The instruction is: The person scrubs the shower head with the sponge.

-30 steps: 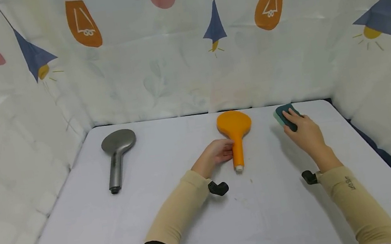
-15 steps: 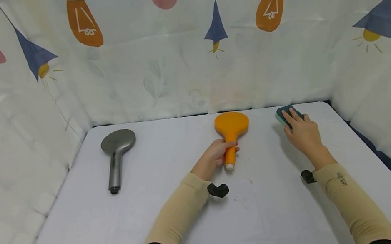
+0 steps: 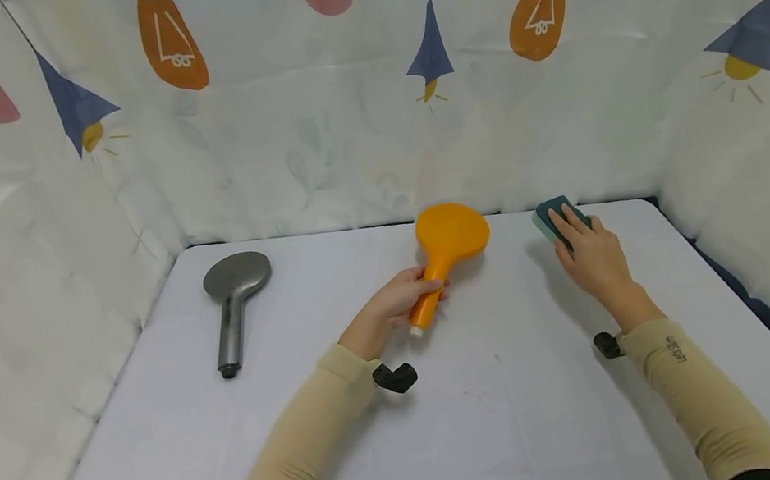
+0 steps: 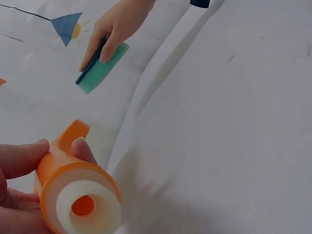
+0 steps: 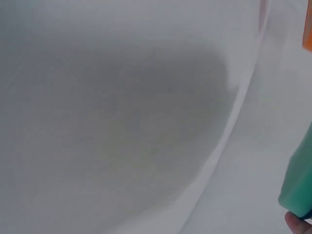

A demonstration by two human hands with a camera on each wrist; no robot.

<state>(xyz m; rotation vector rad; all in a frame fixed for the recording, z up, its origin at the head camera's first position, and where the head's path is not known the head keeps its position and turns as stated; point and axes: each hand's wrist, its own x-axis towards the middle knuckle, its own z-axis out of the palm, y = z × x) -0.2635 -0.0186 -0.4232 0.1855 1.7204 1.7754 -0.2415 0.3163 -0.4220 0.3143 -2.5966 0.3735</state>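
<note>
My left hand (image 3: 403,297) grips the handle of an orange shower head (image 3: 450,234), tilted with its round head up and to the right, lifted off the table. In the left wrist view its pale hollow threaded end (image 4: 88,208) faces the camera, thumb and fingers around the orange handle. Farther right, my right hand (image 3: 593,263) holds a sponge (image 3: 554,213), dark teal on one face and light green on the other, above the table's far right part. The right wrist view catches only the sponge's green side (image 5: 298,180) and a fingertip.
A grey shower head (image 3: 237,275) lies on the white table (image 3: 356,443) at the left, handle toward me. White fabric walls (image 3: 356,145) printed with lamps and bulbs stand close behind the table and at both sides.
The left hand has closed around the orange shower head's handle, raised it from the table and shifted it left, tilting it. The right hand with the sponge has hardly moved.
</note>
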